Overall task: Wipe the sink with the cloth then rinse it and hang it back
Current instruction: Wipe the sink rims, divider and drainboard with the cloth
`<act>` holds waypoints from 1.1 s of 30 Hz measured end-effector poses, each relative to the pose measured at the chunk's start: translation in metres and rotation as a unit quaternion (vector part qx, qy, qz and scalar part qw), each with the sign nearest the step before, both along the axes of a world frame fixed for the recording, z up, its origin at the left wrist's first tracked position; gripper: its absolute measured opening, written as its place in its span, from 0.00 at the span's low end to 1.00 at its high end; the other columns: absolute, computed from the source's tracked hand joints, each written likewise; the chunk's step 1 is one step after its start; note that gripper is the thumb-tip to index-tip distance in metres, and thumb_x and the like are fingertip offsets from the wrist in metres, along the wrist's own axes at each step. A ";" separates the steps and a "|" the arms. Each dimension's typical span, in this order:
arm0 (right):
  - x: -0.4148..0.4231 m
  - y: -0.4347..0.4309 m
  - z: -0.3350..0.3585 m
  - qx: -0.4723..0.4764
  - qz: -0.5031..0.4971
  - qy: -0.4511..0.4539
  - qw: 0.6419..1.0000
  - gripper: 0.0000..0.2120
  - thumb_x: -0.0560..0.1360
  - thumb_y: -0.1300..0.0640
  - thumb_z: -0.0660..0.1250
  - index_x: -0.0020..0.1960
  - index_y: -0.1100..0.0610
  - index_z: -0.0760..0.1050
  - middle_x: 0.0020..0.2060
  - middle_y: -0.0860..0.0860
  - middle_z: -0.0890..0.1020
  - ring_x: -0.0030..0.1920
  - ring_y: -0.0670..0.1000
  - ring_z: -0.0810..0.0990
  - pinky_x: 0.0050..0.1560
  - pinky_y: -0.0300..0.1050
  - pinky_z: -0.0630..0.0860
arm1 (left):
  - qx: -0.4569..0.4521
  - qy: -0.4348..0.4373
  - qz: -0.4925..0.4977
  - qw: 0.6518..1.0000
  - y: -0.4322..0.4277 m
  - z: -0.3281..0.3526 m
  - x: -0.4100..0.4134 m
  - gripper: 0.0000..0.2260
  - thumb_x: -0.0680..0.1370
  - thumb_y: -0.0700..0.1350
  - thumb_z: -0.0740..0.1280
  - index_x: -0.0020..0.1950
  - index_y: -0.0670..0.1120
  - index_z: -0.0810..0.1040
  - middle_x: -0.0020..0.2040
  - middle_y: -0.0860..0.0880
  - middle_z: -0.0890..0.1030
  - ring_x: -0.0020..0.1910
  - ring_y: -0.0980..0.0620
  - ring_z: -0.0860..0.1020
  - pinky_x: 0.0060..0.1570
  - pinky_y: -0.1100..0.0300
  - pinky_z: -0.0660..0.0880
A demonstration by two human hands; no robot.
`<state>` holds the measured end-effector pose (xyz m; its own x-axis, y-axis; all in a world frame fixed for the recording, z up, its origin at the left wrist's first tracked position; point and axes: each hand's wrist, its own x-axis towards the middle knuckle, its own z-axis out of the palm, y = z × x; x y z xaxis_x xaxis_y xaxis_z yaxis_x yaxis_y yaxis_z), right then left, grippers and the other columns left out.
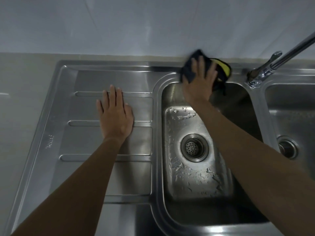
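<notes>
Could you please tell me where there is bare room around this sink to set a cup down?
The drainboard is bare behind the left hand, up to the back rim, and the counter left of it is bare too. It is crowded at the back rim of the basin, where the right hand presses the cloth near the faucet.
</notes>
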<state>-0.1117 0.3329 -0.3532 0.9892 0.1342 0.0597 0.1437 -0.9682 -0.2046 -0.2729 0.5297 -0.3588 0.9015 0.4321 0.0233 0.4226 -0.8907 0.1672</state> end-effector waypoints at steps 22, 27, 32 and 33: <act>-0.039 0.040 0.007 0.023 0.166 0.082 0.982 0.32 0.79 0.50 0.54 0.77 0.55 0.44 0.77 0.52 0.42 0.76 0.59 0.38 0.74 0.56 0.40 | -0.022 0.027 -0.012 0.999 0.006 0.003 0.002 0.24 0.83 0.47 0.48 0.78 0.43 0.48 0.79 0.45 0.47 0.77 0.43 0.45 0.75 0.48 0.43; -0.076 0.065 0.010 0.092 0.204 0.142 0.964 0.29 0.80 0.52 0.53 0.77 0.54 0.46 0.77 0.49 0.44 0.76 0.55 0.37 0.74 0.53 0.40 | -0.268 -0.047 0.000 0.962 0.023 0.014 0.004 0.20 0.84 0.41 0.49 0.76 0.41 0.55 0.78 0.45 0.51 0.78 0.48 0.46 0.73 0.55 0.38; -0.149 0.039 0.011 0.155 0.222 0.181 0.946 0.31 0.80 0.54 0.56 0.77 0.56 0.44 0.77 0.49 0.43 0.76 0.57 0.37 0.76 0.53 0.46 | -0.223 -0.073 -0.021 0.972 0.020 0.021 -0.049 0.21 0.82 0.43 0.51 0.75 0.40 0.62 0.77 0.44 0.58 0.77 0.45 0.52 0.74 0.52 0.45; -0.167 0.034 0.009 0.181 0.210 0.199 0.940 0.32 0.80 0.54 0.57 0.77 0.56 0.44 0.77 0.50 0.43 0.76 0.57 0.37 0.75 0.52 0.46 | -0.186 -0.069 -0.026 0.980 0.015 0.021 -0.067 0.23 0.81 0.45 0.50 0.75 0.40 0.62 0.77 0.44 0.58 0.77 0.44 0.52 0.74 0.51 0.46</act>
